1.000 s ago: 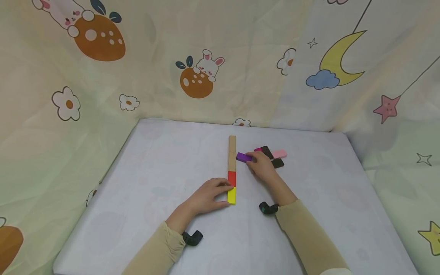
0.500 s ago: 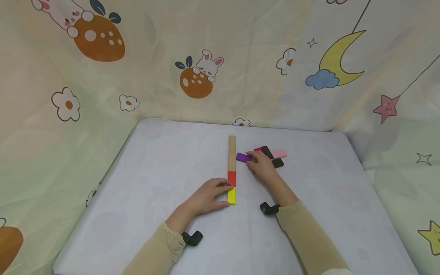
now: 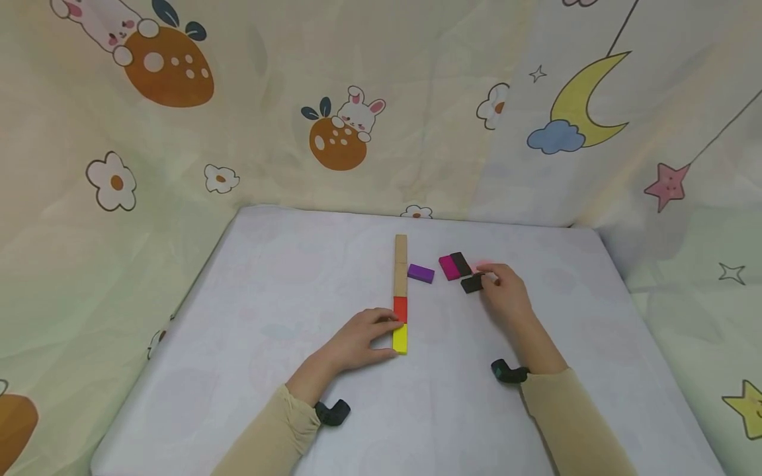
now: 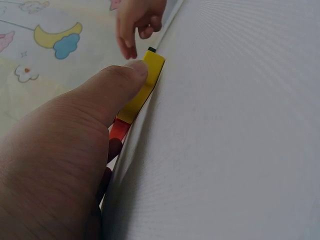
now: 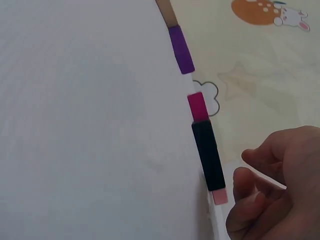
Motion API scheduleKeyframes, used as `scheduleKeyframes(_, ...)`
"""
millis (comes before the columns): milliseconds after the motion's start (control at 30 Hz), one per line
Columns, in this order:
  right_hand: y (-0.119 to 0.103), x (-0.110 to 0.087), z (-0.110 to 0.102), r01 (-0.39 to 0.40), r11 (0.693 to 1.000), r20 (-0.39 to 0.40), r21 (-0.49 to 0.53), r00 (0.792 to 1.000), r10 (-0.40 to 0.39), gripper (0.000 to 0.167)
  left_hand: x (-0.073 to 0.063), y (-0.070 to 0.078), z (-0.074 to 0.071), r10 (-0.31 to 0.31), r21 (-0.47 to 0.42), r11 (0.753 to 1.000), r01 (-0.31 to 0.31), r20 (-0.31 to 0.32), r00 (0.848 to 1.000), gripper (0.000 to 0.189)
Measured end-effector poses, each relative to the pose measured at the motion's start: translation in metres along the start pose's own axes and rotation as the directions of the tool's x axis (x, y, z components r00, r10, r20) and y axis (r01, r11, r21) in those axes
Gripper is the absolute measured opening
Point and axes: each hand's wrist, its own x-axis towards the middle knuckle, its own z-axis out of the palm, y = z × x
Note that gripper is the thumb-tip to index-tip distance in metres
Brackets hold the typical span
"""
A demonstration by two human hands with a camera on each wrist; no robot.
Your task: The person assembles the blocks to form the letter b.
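In the head view a straight row holds two wooden blocks (image 3: pixel 401 264), a red block (image 3: pixel 400 307) and a yellow block (image 3: pixel 400 340) at its near end. My left hand (image 3: pixel 357 340) holds the yellow block, thumb at its near end and fingertips over its border with the red one. A purple block (image 3: pixel 421 274) lies just right of the row. My right hand (image 3: pixel 507 294) hovers at a dark block (image 3: pixel 472 283), thumb and fingers apart in the right wrist view. A magenta block (image 3: pixel 449 268), another dark block (image 3: pixel 461 264) and a mostly hidden pink block (image 3: pixel 479 266) lie close by.
The white-covered table (image 3: pixel 286 277) carries all the blocks. A patterned curtain (image 3: pixel 262 99) rises behind its far edge and along both sides. Black wrist cameras sit at the left cuff (image 3: pixel 333 412) and right cuff (image 3: pixel 509 372).
My right hand has left the purple block and moved right to the near dark block, uncovering the magenta block and covering most of the pink one. My left hand has stayed put.
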Motion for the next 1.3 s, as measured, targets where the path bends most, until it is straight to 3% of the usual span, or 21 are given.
scheduleKeyframes(133, 0.013, -0.006, -0.010, -0.043, 0.998, 0.045, -0.045, 0.998, 0.045, 0.038, -0.001, -0.001, -0.001, -0.007, 0.001, 1.000, 0.007, 0.004, 1.000, 0.057)
scheduleKeyframes(300, 0.013, -0.011, -0.013, -0.007, 0.995, 0.091, -0.101, 0.996, 0.016, 0.038, -0.002, -0.002, 0.001, 0.000, 0.005, 1.000, 0.000, -0.012, 1.000, 0.056)
scheduleKeyframes(633, 0.012, -0.009, -0.008, 0.053, 0.992, 0.161, -0.111, 0.986, -0.035, 0.045, -0.001, -0.001, 0.001, 0.005, 0.003, 1.000, -0.005, -0.011, 1.000, 0.056)
scheduleKeyframes(967, 0.015, -0.009, -0.004, 0.103, 0.985, 0.165, -0.140, 0.983, -0.079, 0.039, -0.001, -0.001, 0.001, -0.005, 0.000, 1.000, 0.005, 0.000, 1.000, 0.056)
scheduleKeyframes(1300, -0.004, -0.008, 0.008, 0.157, 0.981, 0.190, -0.114, 0.973, -0.133, 0.037, 0.000, 0.000, 0.002, 0.004, 0.002, 1.000, -0.004, -0.010, 1.000, 0.056)
